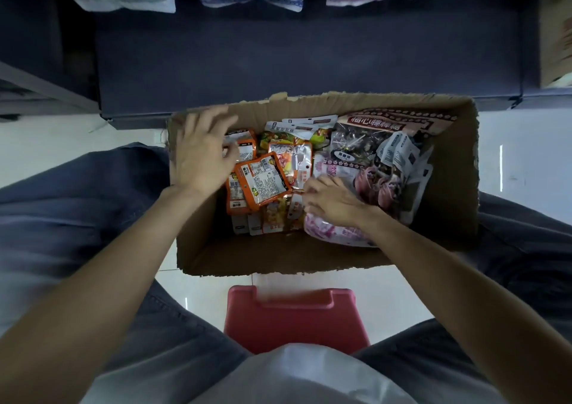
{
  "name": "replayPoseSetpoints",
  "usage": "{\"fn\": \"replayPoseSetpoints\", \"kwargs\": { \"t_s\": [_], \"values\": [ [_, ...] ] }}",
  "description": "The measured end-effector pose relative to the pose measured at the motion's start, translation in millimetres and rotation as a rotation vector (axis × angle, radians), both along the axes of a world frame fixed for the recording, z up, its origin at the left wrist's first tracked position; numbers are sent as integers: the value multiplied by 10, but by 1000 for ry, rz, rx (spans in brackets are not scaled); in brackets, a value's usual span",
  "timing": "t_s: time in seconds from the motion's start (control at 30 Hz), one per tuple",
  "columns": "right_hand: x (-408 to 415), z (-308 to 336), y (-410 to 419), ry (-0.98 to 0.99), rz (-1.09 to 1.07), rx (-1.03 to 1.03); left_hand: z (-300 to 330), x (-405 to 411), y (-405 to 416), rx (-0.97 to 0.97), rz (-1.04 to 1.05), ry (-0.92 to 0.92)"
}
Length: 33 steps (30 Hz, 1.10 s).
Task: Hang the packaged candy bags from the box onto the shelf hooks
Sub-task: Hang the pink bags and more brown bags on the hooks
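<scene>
Digging through candy bags in cardboard box (445,186).
Left hand (201,155) fingers loosely spread over orange bag (263,180); right hand (331,202) pinches its near-right corner.

I see a brown cardboard box (448,193), orange candy bags (260,180), a pink, perhaps floral bag (337,233), a red stool (294,320).
</scene>
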State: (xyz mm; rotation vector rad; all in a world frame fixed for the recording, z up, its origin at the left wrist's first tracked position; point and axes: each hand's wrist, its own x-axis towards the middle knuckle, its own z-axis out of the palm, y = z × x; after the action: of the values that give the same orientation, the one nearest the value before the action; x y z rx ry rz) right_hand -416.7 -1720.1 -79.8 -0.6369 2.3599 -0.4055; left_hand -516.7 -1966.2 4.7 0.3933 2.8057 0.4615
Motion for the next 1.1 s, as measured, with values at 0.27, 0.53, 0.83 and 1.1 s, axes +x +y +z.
{"fn": "replayPoseSetpoints", "kwargs": {
  "t_s": [0.27, 0.53, 0.83, 1.1],
  "values": [
    [-449, 838, -308, 246, -1068, -541, 534, 626, 597, 431, 157, -752],
    [-505, 1602, -110, 420, -1302, -689, 760, 220, 556, 309, 169, -36],
    [61, 1913, 8, 562, -491, -301, 1453, 81, 1013, 921, 503, -440],
    [-407, 2415, 597, 776, -1245, -837, 1905, -25, 1258, 995, 220, -113]
  ]
}}
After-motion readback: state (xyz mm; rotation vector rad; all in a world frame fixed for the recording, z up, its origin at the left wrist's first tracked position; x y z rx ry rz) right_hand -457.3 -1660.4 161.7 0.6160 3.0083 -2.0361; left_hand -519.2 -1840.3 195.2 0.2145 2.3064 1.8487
